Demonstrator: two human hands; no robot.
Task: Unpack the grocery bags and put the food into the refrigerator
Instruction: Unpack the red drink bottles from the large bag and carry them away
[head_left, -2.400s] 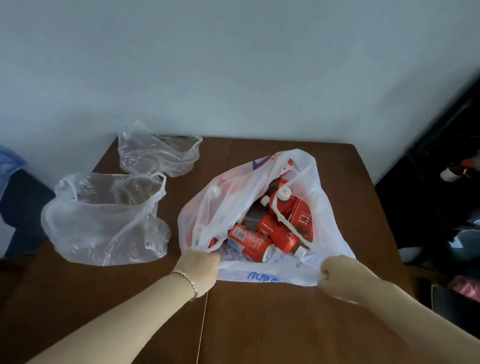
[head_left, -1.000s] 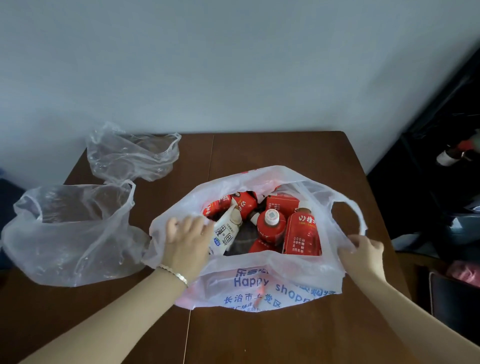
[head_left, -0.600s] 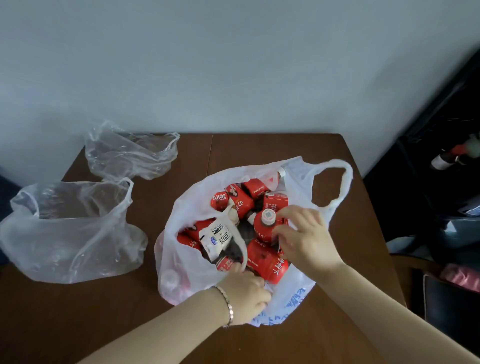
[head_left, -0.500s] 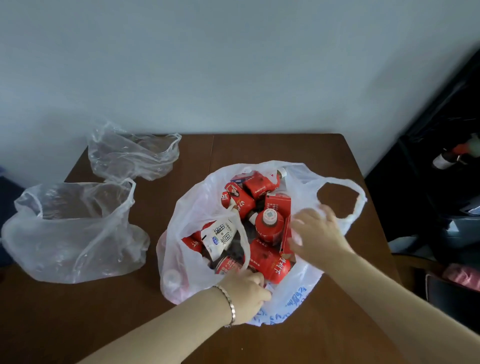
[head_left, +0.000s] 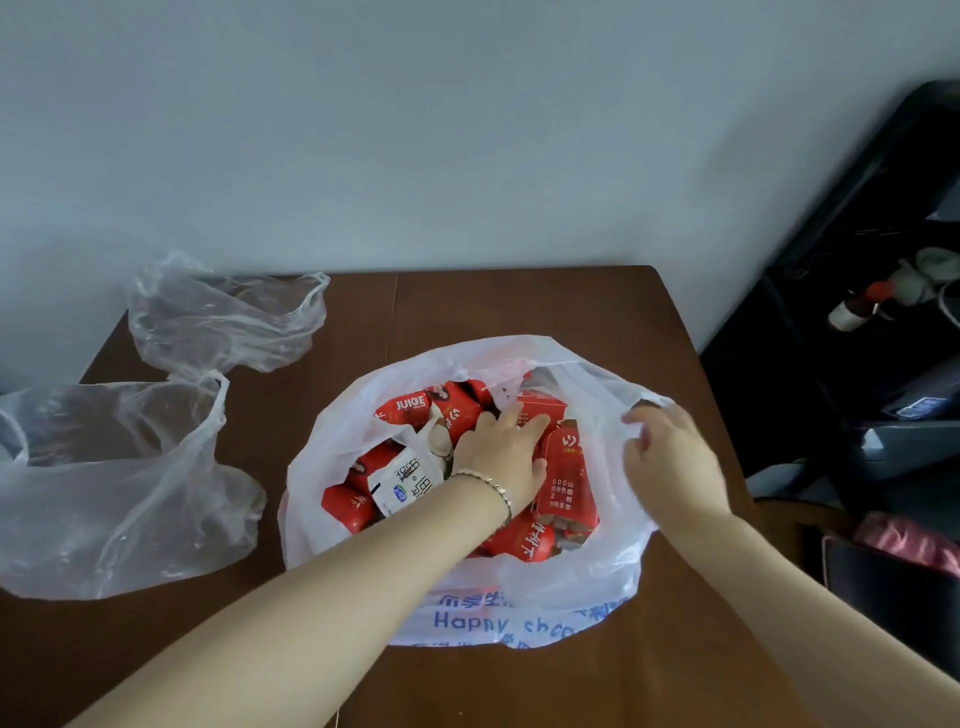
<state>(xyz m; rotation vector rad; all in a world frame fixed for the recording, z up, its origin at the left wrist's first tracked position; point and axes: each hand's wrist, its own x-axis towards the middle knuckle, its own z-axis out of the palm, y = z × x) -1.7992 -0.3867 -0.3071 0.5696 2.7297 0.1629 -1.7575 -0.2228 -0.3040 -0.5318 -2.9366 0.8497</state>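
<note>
A white grocery bag (head_left: 566, 597) with blue print stands open on the brown table (head_left: 545, 301). Inside lie several red juice bottles and cartons, among them a red bottle (head_left: 565, 478), a red "JUICE" pack (head_left: 410, 405) and a white milk bottle (head_left: 410, 480). My left hand (head_left: 501, 457), with a bracelet on the wrist, reaches into the bag and rests flat on the red items, fingers spread. My right hand (head_left: 670, 457) holds the bag's right rim, fingers curled into the plastic.
Two clear plastic bags lie on the table's left: a large one (head_left: 114, 483) at the edge and a smaller one (head_left: 223, 317) by the wall. A dark shelf with a bottle (head_left: 857, 312) stands to the right. A dark chair with pink cloth (head_left: 904, 545) is near the table's right corner.
My left hand has left the bag's near rim and gone inside onto the red items. My right hand has moved out of the bag to its right rim.
</note>
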